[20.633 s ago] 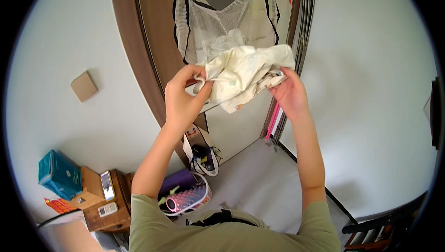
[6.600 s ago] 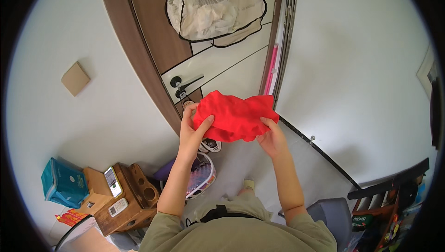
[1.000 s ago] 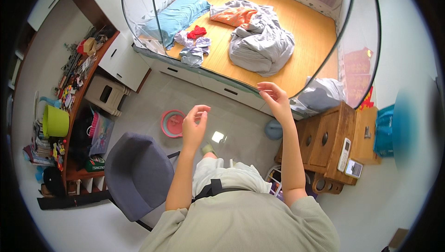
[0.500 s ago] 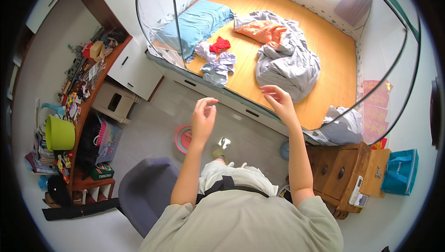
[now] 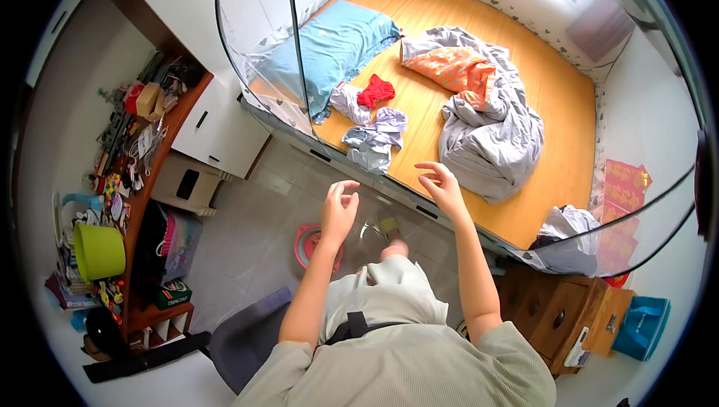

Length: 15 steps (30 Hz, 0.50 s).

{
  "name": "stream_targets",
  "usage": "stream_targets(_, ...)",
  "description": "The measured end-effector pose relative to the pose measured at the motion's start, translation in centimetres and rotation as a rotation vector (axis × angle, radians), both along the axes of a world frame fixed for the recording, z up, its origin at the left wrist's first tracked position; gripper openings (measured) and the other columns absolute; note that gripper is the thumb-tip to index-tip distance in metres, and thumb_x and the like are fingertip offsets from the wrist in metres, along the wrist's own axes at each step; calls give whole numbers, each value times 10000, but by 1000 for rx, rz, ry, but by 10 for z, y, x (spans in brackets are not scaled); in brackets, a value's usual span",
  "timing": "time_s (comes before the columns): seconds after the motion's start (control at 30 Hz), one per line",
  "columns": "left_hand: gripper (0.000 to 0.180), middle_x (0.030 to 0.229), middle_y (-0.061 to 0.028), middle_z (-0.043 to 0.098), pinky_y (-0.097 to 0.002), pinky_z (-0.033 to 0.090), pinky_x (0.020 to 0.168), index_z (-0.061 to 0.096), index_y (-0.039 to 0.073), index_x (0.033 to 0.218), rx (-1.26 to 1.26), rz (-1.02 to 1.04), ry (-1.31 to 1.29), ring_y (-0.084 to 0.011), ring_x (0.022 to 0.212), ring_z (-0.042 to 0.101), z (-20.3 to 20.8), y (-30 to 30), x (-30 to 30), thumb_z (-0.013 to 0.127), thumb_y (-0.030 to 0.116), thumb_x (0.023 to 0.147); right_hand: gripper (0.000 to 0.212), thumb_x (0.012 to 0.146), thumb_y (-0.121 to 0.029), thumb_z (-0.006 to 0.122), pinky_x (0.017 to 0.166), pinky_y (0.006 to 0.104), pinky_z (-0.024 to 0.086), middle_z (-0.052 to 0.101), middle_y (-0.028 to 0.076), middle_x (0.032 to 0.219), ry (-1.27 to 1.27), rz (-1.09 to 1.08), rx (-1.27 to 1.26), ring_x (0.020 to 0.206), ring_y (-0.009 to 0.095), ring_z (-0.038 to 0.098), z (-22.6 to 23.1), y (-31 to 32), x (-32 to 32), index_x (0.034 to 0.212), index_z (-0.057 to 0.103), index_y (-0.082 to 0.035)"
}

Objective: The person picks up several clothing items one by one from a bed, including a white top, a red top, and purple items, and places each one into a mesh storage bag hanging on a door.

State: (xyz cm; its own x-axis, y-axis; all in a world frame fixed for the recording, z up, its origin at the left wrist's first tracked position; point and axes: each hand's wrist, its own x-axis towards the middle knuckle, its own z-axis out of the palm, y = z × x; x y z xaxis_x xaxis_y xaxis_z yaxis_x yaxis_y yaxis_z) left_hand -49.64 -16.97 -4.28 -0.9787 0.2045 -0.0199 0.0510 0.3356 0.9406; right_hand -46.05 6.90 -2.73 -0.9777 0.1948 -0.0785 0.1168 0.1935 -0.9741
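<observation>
Nothing is seen to be held in either hand: the left hand (image 5: 339, 216), a little left of the frame's centre, and the right hand (image 5: 443, 191), to the right of centre, are both raised with fingers loosely curled and released. The crumpled pale lavender-grey fabric garment (image 5: 383, 136) is found just above the frame's centre, near the lower edge of the yellow-brown, flat bed surface (image 5: 565, 115). In the frame it is placed above the gap between the hands, up and to the right of the left fingertips, up and to the left of the right ones. By a small margin the left hand is judged nearer; how far below the hands the bed lies cannot be told.

The garment's longer axis is tilted slightly, from lower left to upper right, so its lower end is turned toward the left hand. Above it, a small bunched bright red cloth (image 5: 376, 91) is seen beside a crumpled whitish garment (image 5: 350, 101), both near the soft light-blue rectangular pillow (image 5: 337, 40). The rumpled grey fabric quilt (image 5: 498, 145) is stretched from upper centre toward the right, its lower part lying directly above the right hand.
</observation>
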Motion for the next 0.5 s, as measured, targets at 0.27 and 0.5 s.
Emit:
stream_targets(0.27, 219, 1058, -75, 537, -271, 478, 705, 570, 48, 1033, 25, 42, -221, -149, 789, 589, -81, 55, -96, 548, 57, 816, 282, 808, -103, 590, 776, 299, 492, 557, 92, 1100, -130, 53, 108, 912, 181, 600, -65, 52, -114, 1085, 573, -54)
stream_targets(0.5, 292, 1043, -86, 575, -317, 480, 705, 566, 88, 1095, -67, -27, -284, -188, 777, 608, -176, 120, -191, 562, 108, 804, 345, 788, -100, 586, 737, 300, 493, 566, 133, 1057, -265, 125, 150, 833, 207, 630, -166, 100, -215, 1128, 540, -70)
